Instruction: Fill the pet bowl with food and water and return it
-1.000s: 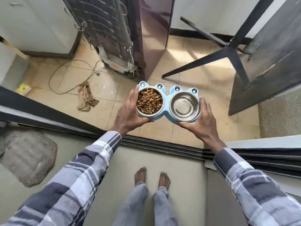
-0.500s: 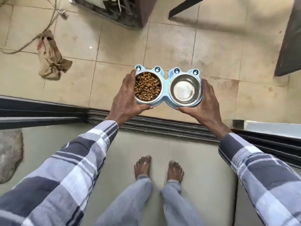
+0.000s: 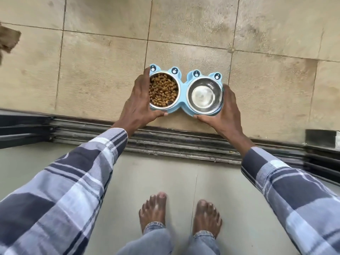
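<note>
View has tipped down since a second ago: fridge and table legs gone, pet bowl lower, over tan tiles. Door track just behind the wrists, open floor ahead. Left hand grips the kibble end, right hand the steel-bowl end; bowl between them.

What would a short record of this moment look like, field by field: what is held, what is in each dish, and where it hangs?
held item: blue double pet bowl
left hand: grips the bowl's left end
right hand: grips the bowl's right end
left dish: brown dry kibble
right dish: shiny steel; water cannot be told
place: over the tiled floor, just beyond the door track
person: barefoot, plaid sleeves
</note>
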